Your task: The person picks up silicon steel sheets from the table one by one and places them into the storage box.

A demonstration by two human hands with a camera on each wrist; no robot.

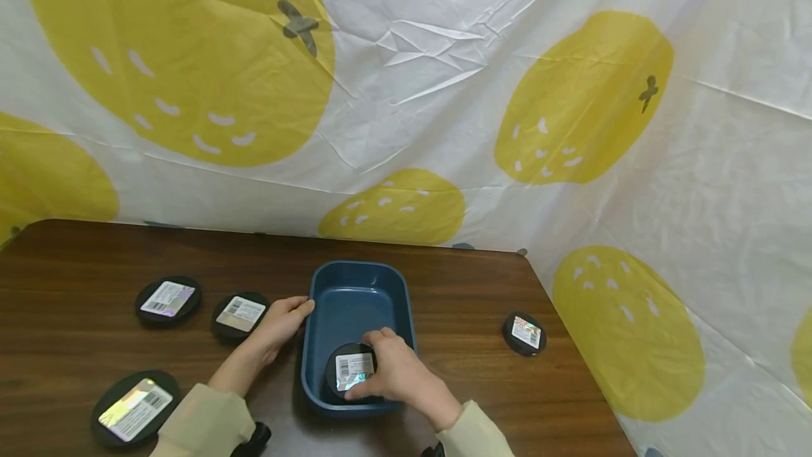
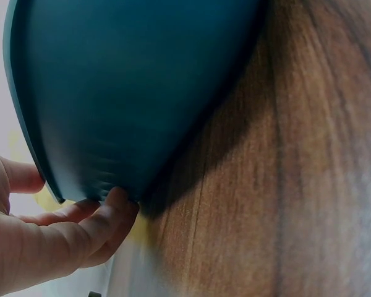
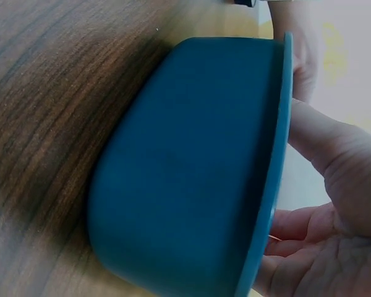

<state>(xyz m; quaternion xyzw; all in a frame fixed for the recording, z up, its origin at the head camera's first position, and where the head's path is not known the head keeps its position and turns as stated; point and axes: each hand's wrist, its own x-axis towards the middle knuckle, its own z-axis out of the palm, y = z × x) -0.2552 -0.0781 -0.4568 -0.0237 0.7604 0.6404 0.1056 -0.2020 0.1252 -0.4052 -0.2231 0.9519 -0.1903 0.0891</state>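
Observation:
A deep blue rectangular tub (image 1: 357, 310) stands on the table. My left hand (image 1: 283, 326) holds its left rim; in the left wrist view the thumb lies at the rim and the fingers (image 2: 114, 207) press the outer wall. Inside the tub's near end is a round black disc (image 1: 351, 367) bearing a white barcode label. My right hand (image 1: 401, 371) grips this disc, thumb at its near side and fingers at its far side. From the right wrist, the tub wall (image 3: 179, 167) hides the disc, and the hand's fingers reach over the rim.
Two similar labelled black discs lie left of the tub, one farther (image 1: 168, 301) and one nearer it (image 1: 240, 317). A larger disc (image 1: 135, 407) sits near the left forearm. A small disc (image 1: 524, 333) rests toward the table's right edge. Behind hangs a fruit-printed curtain (image 1: 438, 125).

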